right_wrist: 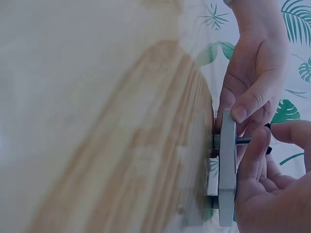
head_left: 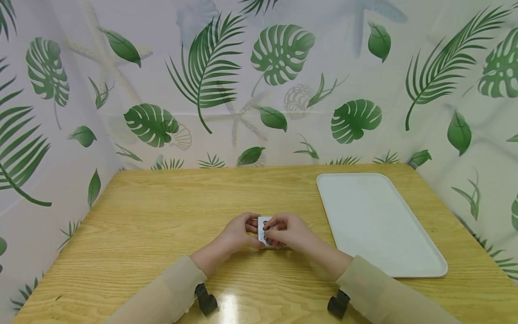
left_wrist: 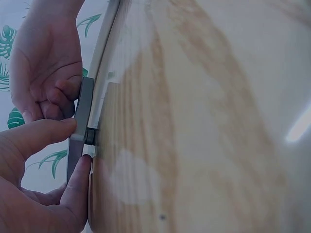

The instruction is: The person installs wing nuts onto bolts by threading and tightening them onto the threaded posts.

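- Around you, the white cloth printed with green leaves (head_left: 222, 135) hung behind the table and along its sides.
- The glossy, light-brown wooden tabletop (head_left: 182, 202) stretched out beneath both your hands.
- The shallow white rectangular tray (head_left: 376, 220) lay to your right; your right forearm crossed its near-left corner in the head view.
- Your left hand (head_left: 238, 234) gripped the left end of the flat white plate (right_wrist: 227, 170), thumb at the near edge, fingers at the far edge.
- Your right hand (head_left: 289, 231) was the nearer of the 2 to the thin grey threaded bolt (right_wrist: 243, 140), finger and thumb narrowed in a pinch about its top.
- The plate sat level between your hands; I could not tell its long axis, since your right hand covered part of it.
- The bolt's long axis stood upright, square to the plate's face, directly beneath your right fingertips.
- Below the plate showed 2 dark stubs (right_wrist: 212, 201); whether they touched the wood was unclear.
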Tool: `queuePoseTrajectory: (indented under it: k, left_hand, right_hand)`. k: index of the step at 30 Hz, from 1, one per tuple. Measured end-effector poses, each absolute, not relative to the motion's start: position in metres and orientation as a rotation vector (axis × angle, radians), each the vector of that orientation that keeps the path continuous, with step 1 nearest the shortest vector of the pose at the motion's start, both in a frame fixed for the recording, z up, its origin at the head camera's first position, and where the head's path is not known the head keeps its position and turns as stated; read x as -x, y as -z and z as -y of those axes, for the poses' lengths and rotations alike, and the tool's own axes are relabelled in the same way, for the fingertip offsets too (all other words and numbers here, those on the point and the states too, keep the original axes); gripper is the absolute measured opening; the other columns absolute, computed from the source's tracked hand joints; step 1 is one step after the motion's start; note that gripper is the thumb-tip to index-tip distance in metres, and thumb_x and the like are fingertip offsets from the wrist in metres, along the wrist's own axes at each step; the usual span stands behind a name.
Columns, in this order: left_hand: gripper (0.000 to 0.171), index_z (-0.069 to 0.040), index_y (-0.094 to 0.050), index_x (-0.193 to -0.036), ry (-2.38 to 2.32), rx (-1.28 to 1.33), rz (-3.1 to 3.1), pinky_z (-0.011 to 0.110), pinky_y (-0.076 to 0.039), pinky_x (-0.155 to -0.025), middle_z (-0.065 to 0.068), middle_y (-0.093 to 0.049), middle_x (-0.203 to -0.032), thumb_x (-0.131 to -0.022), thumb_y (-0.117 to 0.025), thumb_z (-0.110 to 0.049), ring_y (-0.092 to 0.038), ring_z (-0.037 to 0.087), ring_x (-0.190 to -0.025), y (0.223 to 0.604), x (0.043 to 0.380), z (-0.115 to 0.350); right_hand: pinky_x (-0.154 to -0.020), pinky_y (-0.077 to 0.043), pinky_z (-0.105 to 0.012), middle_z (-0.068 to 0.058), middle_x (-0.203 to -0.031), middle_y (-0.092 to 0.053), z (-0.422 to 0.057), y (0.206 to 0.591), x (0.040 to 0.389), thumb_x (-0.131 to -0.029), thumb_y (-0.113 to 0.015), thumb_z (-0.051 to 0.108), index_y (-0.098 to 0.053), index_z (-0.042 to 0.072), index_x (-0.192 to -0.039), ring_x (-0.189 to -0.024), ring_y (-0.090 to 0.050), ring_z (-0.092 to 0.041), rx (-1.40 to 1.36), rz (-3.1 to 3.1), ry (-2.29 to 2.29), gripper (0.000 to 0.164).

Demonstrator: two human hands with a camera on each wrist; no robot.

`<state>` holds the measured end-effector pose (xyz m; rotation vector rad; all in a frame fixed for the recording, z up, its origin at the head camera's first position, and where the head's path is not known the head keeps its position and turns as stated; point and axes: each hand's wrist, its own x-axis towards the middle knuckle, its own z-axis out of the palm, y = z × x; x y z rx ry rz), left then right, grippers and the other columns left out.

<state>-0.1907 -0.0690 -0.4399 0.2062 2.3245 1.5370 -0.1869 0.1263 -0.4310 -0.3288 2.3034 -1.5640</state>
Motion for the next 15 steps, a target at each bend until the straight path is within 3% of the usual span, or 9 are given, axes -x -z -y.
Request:
queuePoseTrajectory:
  k: [3,9,13,15]
  left_hand:
    - [0.077,0.004,-0.053,-0.149,-1.539,-0.206,-2.323,0.034,-0.057,-0.096,0.018,-0.066,-0.128,-0.079,-0.085,0.010,-0.065,0.024,-0.112,0.4403,0.1905,0.0692]
    - [0.076,0.003,-0.053,-0.149,-1.533,-0.206,-2.323,0.034,-0.056,-0.098,0.018,-0.066,-0.129,-0.080,-0.085,0.008,-0.065,0.024,-0.113,0.4416,0.1915,0.0689]
    - [0.077,0.002,-0.054,-0.149,-1.532,-0.193,-2.325,0.036,-0.056,-0.098,0.017,-0.067,-0.129,-0.080,-0.087,0.008,-0.065,0.024,-0.112,0.4427,0.1926,0.0688]
    - [0.077,0.001,-0.055,-0.149,-1.536,-0.186,-2.327,0.035,-0.057,-0.098,0.016,-0.067,-0.128,-0.080,-0.087,0.008,-0.065,0.023,-0.112,0.4427,0.1930,0.0688]
  right_hand:
    - [-0.064,-0.059,-0.026,-0.003,-0.076,-0.070,-0.1235,0.4308,0.1854,-0.099,-0.073,0.011,-0.070,-0.002,-0.097,-0.066,-0.064,-0.009,0.271,-2.355,1.536,0.013]
    - [-0.057,-0.055,-0.023,-0.003,-0.070,-0.068,-0.1200,0.4295,0.1846,-0.100,-0.072,0.013,-0.062,0.004,-0.083,-0.061,-0.062,-0.010,0.224,-2.447,1.483,0.021]
    - [-0.053,-0.052,-0.022,-0.003,-0.066,-0.067,-0.1210,0.4281,0.1850,-0.101,-0.071,0.013,-0.061,0.004,-0.080,-0.057,-0.059,-0.009,0.228,-2.495,1.455,0.025]
    - [-0.054,-0.052,-0.023,-0.003,-0.067,-0.068,-0.1222,0.4282,0.1853,-0.101,-0.071,0.013,-0.063,0.003,-0.087,-0.057,-0.060,-0.009,0.242,-2.490,1.457,0.020]
